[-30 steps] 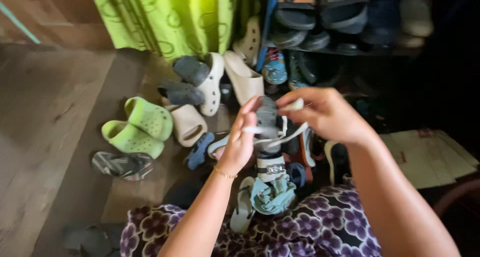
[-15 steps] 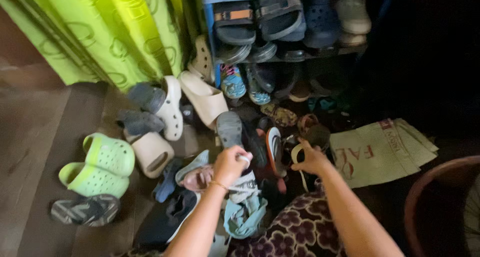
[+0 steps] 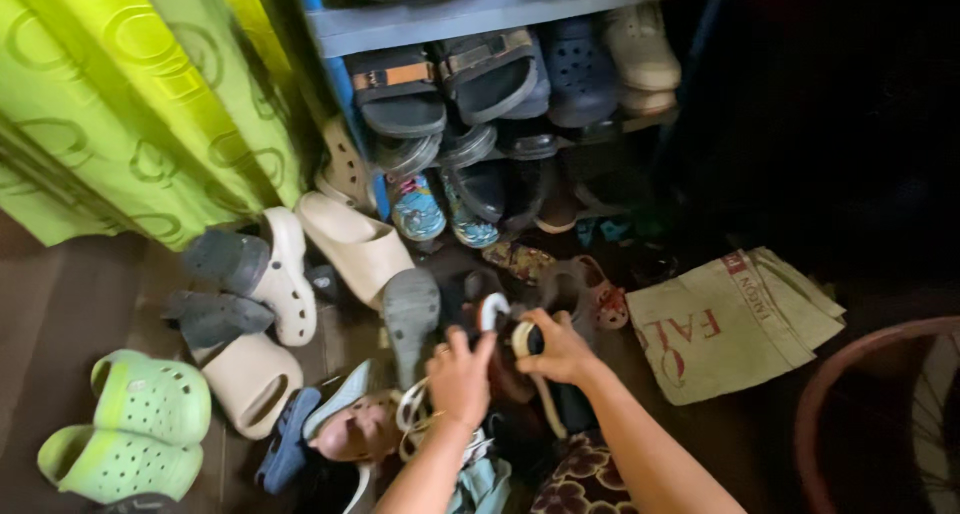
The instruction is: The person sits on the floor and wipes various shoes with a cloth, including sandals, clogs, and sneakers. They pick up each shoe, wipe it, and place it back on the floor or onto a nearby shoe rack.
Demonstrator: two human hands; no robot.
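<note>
I see my left hand [image 3: 462, 376] knuckles-up with fingers curled down into the heap of footwear, closed on a dark shoe with pale straps [image 3: 480, 319]; the exact grip is hidden by the fingers. My right hand [image 3: 557, 349], just beside it, is curled around a pale, stiff strap loop [image 3: 521, 338] at the same spot. Just left of my left hand a grey rubber sandal [image 3: 411, 314] stands sole-up, matte and ribbed. Further left lie smooth cream foam slides [image 3: 352, 242], a white perforated clog [image 3: 284, 274] and, well apart, a pair of lime-green perforated clogs [image 3: 130, 429]. Beyond both hands a blue metal shoe rack [image 3: 470, 16] holds dark strapped sandals in crowded rows. To the right of my right hand a folded woven tan sack [image 3: 730, 319] lies flat, with a curved reddish-brown rim [image 3: 840, 369] past it. Shoes crowd the hands on every side; bare brown floor [image 3: 40, 304] shows only far left.
</note>
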